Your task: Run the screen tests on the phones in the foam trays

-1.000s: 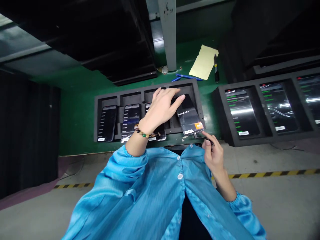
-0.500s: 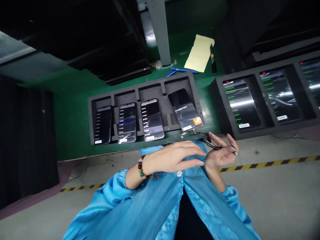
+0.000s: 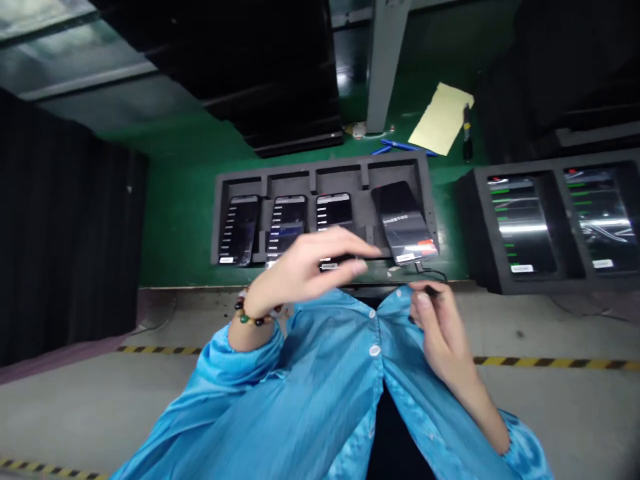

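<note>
Several phones lie in a black foam tray in front of me. The rightmost phone sits askew over its slot, its screen lit with white text and a red patch. Plugged into its lower edge is a thin black cable, which runs to my right hand. That hand is closed around the cable, with the far end hidden in the fingers. My left hand, wearing a beaded bracelet, hovers with thumb and fingers apart over the lower part of the third phone, partly covering it.
On the right stands a second foam tray holding phones with green text. A yellow paper, a black marker and blue pens lie behind the trays. A grey post and black curtains bound the green table.
My left hand has moved away from my right hand, up and left over the third phone. My right hand's fingers have curled closed. The screen's orange patch is now red, and the view has shifted.
</note>
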